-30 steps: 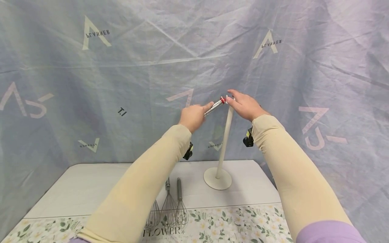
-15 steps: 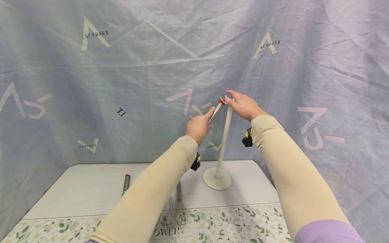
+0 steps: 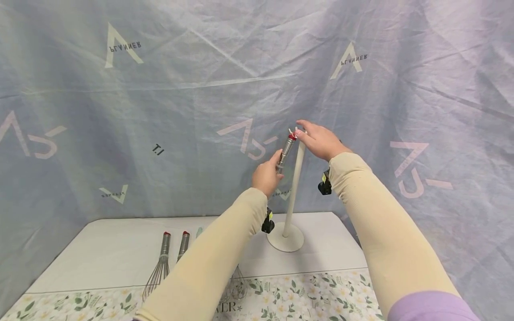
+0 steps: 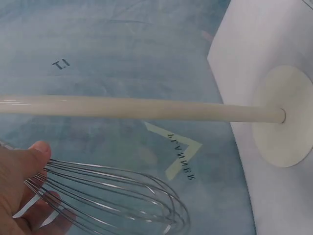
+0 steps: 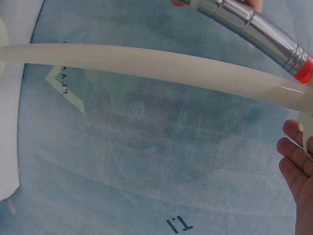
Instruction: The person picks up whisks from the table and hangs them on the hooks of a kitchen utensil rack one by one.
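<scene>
- Left grip: I find it closed about the whisk, with the wires below.
- Whisk: the long axis runs toward one o'clock from that grip; the red end sits just beside the top of the stand.
- Right grip: at two o'clock from the left, nearer the red end; I cannot tell whether it is closed.

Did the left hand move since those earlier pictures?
Yes. In the head view, the left hand has moved lower and nearer the white pole.
</scene>
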Available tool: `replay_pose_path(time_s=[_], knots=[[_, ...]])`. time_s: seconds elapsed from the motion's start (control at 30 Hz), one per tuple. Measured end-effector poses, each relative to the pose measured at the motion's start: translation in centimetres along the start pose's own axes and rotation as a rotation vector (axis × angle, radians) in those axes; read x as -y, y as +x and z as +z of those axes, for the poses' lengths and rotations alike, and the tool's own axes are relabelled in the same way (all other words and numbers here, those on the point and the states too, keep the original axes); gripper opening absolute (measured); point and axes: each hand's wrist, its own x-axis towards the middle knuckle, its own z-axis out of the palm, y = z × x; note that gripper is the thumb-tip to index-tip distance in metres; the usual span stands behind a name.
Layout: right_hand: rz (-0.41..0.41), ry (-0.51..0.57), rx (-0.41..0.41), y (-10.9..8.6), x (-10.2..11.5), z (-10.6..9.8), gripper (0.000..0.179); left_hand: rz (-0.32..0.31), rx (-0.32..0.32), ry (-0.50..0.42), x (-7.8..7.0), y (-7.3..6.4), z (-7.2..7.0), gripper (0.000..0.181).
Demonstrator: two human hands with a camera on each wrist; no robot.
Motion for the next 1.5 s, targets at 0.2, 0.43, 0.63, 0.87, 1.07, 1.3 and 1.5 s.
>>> replay_pose_path(time_s=[0.2,0.43,0.63,0.87,1.07,1.3,1.5], knots=[[-0.008,-0.007,-0.008,-0.2,0.1,-0.1,0.064,-0.004,-0.010,-0.065,0.5,-0.2,1.0,0.089],[0.005,-0.010,0.001,-0.2,0.0,-0.1,0.066,-0.067,0.013,-0.129,1.8,-0.8,2.5,0.085],[0.004,-0.013,0.002,0.0,-0.1,0.0,0.065,-0.066,0.031,-0.133,2.0,-0.8,3.5,0.096],[0.000,-0.006,0.000,0.0,0.1,0.0,0.062,-0.089,0.024,-0.130,2.3,-1.1,4.7,0.106],[-0.002,-0.012,0.004,0.0,0.0,0.1,0.066,-0.118,0.057,-0.104,2.7,-1.8,5.6,0.088],[-0.003,-0.010,0.004,0.0,-0.1,0.2,0.065,-0.148,0.073,-0.110,3.2,-2.2,6.6,0.086],[-0.009,-0.002,0.000,0.0,-0.2,0.1,0.065,-0.187,0.080,-0.148,3.1,-2.3,7.2,0.087]])
